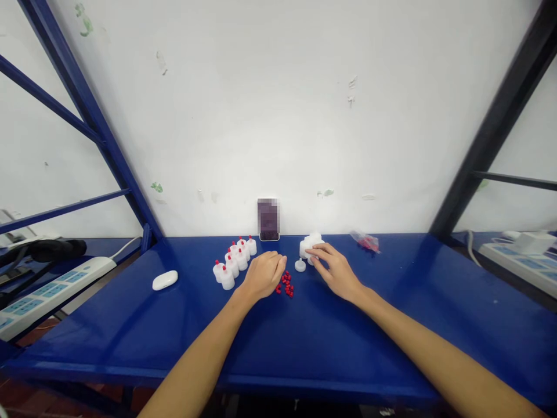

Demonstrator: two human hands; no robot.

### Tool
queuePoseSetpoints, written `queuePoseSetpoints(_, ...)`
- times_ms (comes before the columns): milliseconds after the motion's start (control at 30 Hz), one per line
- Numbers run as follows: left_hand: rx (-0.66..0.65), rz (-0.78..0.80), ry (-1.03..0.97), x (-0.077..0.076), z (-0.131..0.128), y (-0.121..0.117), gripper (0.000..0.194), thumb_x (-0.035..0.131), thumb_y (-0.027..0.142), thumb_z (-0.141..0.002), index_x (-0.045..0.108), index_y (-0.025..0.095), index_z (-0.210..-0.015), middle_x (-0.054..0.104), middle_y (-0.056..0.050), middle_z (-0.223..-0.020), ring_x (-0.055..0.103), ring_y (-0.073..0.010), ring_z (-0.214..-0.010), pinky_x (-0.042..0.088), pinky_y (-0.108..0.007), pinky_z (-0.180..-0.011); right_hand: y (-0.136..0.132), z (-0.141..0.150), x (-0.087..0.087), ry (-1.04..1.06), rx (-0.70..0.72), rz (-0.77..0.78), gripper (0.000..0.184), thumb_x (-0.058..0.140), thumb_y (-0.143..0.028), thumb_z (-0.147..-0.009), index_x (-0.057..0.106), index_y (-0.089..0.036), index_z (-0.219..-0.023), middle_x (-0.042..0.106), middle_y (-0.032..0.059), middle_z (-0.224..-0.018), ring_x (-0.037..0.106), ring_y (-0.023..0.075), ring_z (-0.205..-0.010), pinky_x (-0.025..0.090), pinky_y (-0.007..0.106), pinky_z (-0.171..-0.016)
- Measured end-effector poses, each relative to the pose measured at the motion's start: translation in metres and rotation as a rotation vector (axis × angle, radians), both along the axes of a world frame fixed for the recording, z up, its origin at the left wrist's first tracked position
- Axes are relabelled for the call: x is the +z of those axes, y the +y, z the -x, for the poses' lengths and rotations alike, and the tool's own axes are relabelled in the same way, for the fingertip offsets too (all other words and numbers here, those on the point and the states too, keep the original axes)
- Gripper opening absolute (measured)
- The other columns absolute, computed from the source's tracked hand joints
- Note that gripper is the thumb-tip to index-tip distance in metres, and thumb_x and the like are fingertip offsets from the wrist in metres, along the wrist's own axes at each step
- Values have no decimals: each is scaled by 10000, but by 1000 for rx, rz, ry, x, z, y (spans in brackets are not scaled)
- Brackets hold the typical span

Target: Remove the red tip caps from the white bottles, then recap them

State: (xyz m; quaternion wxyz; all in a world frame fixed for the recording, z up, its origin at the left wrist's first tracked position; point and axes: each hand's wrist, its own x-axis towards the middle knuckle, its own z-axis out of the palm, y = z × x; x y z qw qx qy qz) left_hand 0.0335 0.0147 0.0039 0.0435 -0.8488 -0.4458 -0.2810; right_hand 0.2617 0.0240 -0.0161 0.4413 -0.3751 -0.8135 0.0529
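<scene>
The blue table is spreading under both your arms. Your right forearm is slanting inward from the lower right corner, and your left forearm is slanting up from the bottom edge, its elbow lying outside the view. Your left hand is showing its back, with the fingers curling under and the thumb lying along the side; I cannot tell if these fingers are holding something. Your right hand is pointing to the left, palm down, its fingers partly bent and somewhat apart. Their tips are overlapping the cluster of white bottles, but whether they are gripping one, I cannot tell. To the left of your left hand, the bottles with red tips are standing upright in a close group. A white nozzle top is lying between your hands, and the loose red caps are lying just beside your left hand.
</scene>
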Motion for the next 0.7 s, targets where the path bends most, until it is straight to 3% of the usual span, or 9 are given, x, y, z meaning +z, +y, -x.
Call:
queuePoseSetpoints(267, -17, -43, -54, -2, -2, -3, 199, 374, 247, -972, 513, 194, -840, 561, -21, -829, 541, -167, -762, 395, -294, -684, 8, -9, 4, 147, -155, -104, 182, 553, -262, -914, 680, -215, -1035, 616, 84, -1049, 649, 226, -906, 537, 386, -838)
queuePoseSetpoints(467, 25, -72, -12, -7, 2, 3, 127, 451, 246, -941, 563, 198, -906, 576, -27, -896, 565, -170, -809, 425, -295, -712, -4, 9, -6, -88, -16, -64, 296, 493, -207, -925, 631, -220, -1187, 612, 96, -1159, 627, 229, -1047, 524, 381, -932)
queuePoseSetpoints(700, -44, -82, 119, -13, 6, 6, 157, 516, 252, -907, 658, 192, -939, 576, -57, -952, 530, -198, -894, 447, -342, -819, -9, 16, -8, -299, -74, -96, 336, 524, -169, -878, 633, -176, -1195, 637, 130, -1158, 544, 286, -1138, 475, 470, -960)
